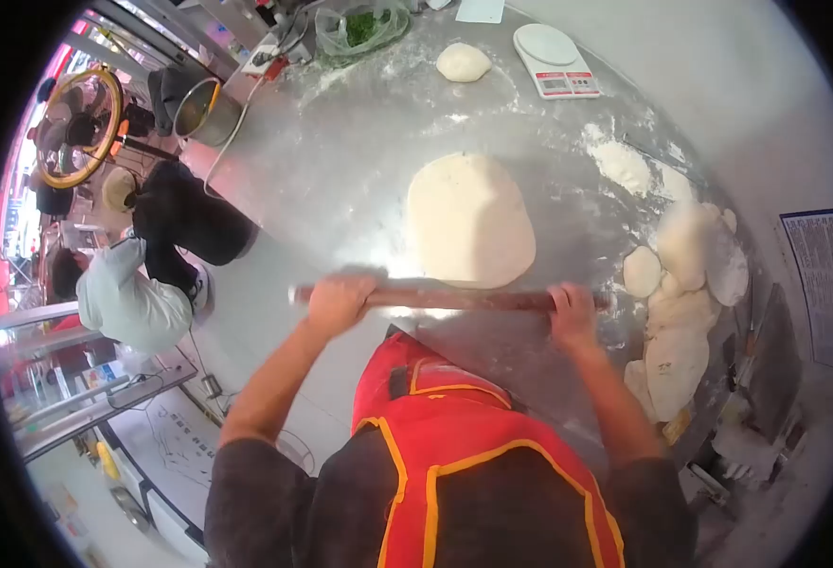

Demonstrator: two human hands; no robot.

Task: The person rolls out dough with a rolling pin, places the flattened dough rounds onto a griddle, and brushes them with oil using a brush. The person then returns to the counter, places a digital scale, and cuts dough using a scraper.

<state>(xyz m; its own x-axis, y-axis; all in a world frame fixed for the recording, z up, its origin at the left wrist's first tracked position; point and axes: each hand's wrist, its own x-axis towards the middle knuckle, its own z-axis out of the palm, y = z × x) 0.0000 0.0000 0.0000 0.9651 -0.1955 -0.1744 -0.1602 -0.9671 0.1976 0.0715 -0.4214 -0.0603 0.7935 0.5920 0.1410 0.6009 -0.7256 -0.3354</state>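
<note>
A long brown rolling pin (459, 300) lies crosswise in front of me, at the near edge of a flattened sheet of dough (471, 220). My left hand (340, 301) is wrapped round the pin towards its left end. Near the other end, my right hand (573, 312) grips it too. The dough sheet is pale, rounded at the corners and longer than it is wide. Whether the pin touches the dough's near edge or sits just off it, I cannot tell.
On the floured metal table (340, 151) are a dough ball (464, 62), a white kitchen scale (555, 62), loose flour (622, 168) and a bag of chopped greens (360, 30). Several dough pieces (677, 350) lie at the right. A metal pot (207, 114) and another person (137, 293) are at the left.
</note>
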